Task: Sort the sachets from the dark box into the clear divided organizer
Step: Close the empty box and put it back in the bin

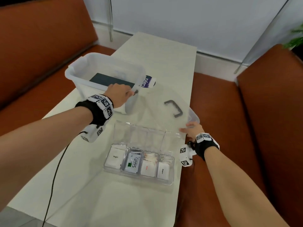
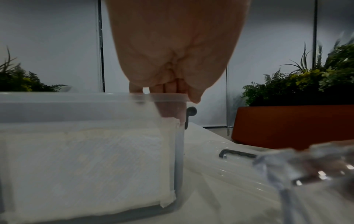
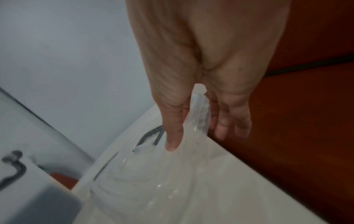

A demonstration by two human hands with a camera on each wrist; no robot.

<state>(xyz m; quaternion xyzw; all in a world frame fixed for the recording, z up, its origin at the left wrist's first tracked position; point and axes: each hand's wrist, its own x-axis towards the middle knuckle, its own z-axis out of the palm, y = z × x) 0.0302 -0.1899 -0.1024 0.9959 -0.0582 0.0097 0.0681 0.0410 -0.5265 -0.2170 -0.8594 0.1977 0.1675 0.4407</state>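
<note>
The left hand (image 1: pixel 118 94) curled its fingers (image 2: pixel 170 87) over the near rim of the translucent bin (image 1: pixel 77 74), which held the dark box (image 1: pixel 108 80), toward the bench's (image 1: pixel 91 197) far left. The right hand (image 1: pixel 192 130) pinched the clear lid (image 1: pixel 157 108), thumb on top and fingers (image 3: pixel 228 121) beneath, at the right edge. The clear divided organizer (image 1: pixel 170 181) sat near the front right, open, with sachets (image 1: pixel 133 163) sorted in four compartments.
</note>
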